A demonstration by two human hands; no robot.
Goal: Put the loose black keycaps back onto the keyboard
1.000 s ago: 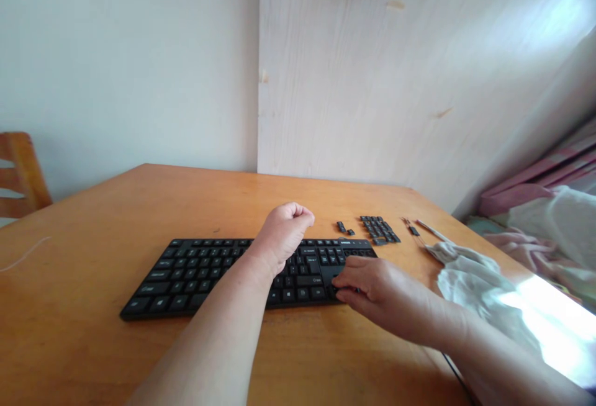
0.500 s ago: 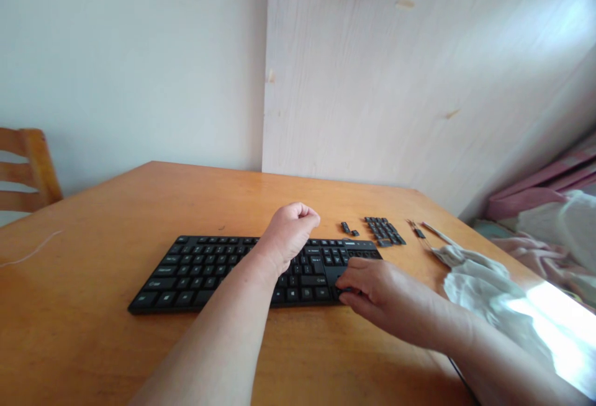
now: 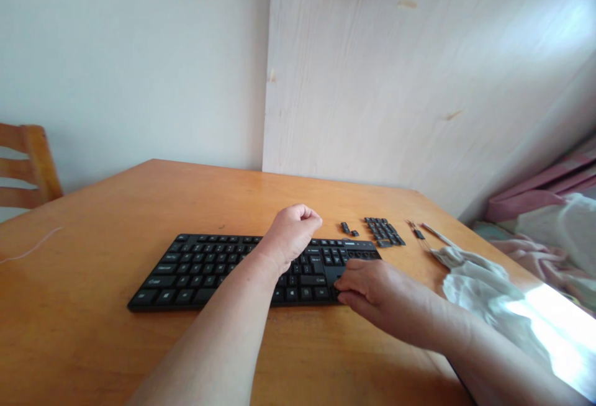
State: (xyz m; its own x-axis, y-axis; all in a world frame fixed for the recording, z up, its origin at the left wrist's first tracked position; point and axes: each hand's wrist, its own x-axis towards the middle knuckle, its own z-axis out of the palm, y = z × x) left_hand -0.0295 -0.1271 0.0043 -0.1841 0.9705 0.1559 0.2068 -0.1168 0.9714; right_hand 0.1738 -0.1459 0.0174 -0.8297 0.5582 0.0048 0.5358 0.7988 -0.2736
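Right hand [image 3: 372,294] flat and low on near right end of keyboard [image 3: 223,269], fingers together, tips at bottom-row keys; cannot tell if anything pinched underneath. Left hand [image 3: 292,232] curled in loose fist over middle of keyboard, knuckles up, nothing visible inside it, wrist resting over the keys. Keyboard sits across wooden table [image 3: 116,207], right end looks stripped of keys. Loose keys [image 3: 384,231] laid in tidy block just beyond far right corner, two more keys [image 3: 348,229] left of that block. Thin sticks [image 3: 421,232] and crumpled cloth [image 3: 484,282] further right, near table edge. Chair [image 3: 28,167] far left.

Risks, judged: prying too hard could snap a key clip or flick a key off the table; left wrist leaning on keys could shift the keyboard; right forearm sweeping back could drag cloth and scatter sorted keys.
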